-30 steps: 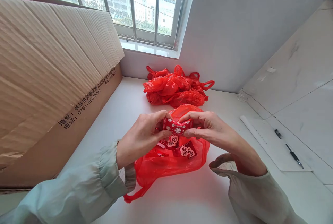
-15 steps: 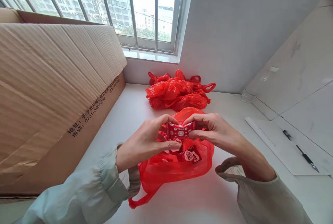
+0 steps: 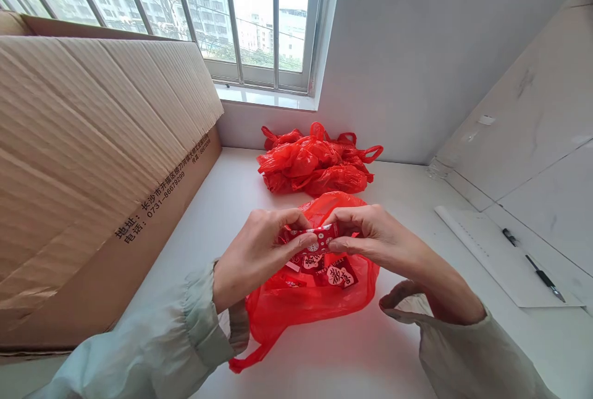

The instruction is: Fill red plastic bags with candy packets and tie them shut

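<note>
Between my two hands is a small red candy packet (image 3: pixel 324 236) with white round patterns, held above an open bag. My left hand (image 3: pixel 266 254) pinches its left end between thumb and fingers. At the other end, my right hand (image 3: pixel 370 232) grips it the same way. Below lies a thin red plastic bag (image 3: pixel 319 309), spread open on the white table. Several dark red wrapped sweets (image 3: pixel 341 273) with large white lettering show inside it; the hands hide part of the contents.
A large cardboard box (image 3: pixel 106 139) stands along the left. Bundled red plastic bags (image 3: pixel 315 161) lie at the back by the wall. On the right are a white paper sheet (image 3: pixel 482 257), a pen (image 3: pixel 545 278), its cap (image 3: pixel 509 237) and a clear bottle (image 3: pixel 456 149).
My left thumb has moved up onto the packet's front, covering more of it. The packet is tilted slightly and sits a little lower. The view has shifted slightly.
</note>
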A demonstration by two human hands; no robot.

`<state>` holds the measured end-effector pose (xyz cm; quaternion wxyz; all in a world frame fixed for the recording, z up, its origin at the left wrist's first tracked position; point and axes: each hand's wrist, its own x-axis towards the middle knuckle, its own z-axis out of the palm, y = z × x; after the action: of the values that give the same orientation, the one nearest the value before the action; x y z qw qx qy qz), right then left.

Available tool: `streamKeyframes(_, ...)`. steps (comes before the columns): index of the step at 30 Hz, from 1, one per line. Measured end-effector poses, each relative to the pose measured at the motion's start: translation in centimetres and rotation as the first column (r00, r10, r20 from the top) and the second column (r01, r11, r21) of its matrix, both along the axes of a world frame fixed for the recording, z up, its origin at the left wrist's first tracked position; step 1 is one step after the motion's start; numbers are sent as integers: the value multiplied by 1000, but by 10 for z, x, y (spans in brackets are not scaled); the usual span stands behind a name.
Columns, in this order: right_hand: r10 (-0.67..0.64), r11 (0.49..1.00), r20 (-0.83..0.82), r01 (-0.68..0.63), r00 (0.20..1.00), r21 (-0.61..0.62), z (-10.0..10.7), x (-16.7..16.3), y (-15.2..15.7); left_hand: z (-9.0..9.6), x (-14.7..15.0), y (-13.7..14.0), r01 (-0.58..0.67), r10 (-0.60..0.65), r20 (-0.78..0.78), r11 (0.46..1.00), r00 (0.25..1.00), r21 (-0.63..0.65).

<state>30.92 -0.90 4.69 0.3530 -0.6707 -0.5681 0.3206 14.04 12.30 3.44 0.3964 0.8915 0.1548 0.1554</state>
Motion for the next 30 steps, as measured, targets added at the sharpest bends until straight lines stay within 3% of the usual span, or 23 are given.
streamKeyframes(5,-65,998,204,65,977,10,-2,5,0,1,2,8,-25,42,-59,965,997,261)
streamKeyframes(9,-59,993,332,88,942,-73,-9,11,-3,-1,1,9,7,40,-106,912,994,411)
streamKeyframes(11,-36,988,413,95,910,-124,-13,14,-4,-7,1,6,36,53,-151,846,987,533)
streamKeyframes(15,45,975,573,89,818,-204,-20,19,-6,-24,0,2,68,131,-202,656,971,752)
streamKeyframes(18,173,959,567,-8,805,-282,-21,22,-6,-33,-1,3,60,156,-191,600,969,798)
streamKeyframes(22,263,945,509,-112,820,-307,-17,19,-7,-35,-4,2,129,120,-256,621,959,773)
streamKeyframes(24,254,948,500,-109,828,-300,-13,16,-8,-37,-7,-2,128,98,-231,600,968,790)
streamKeyframes(28,224,957,529,-81,818,-280,-11,11,-8,-44,-18,-29,27,-5,-27,437,1000,899)
streamKeyframes(30,216,962,552,-78,805,-261,-13,10,-8,-49,-25,-52,20,-65,6,383,998,924)
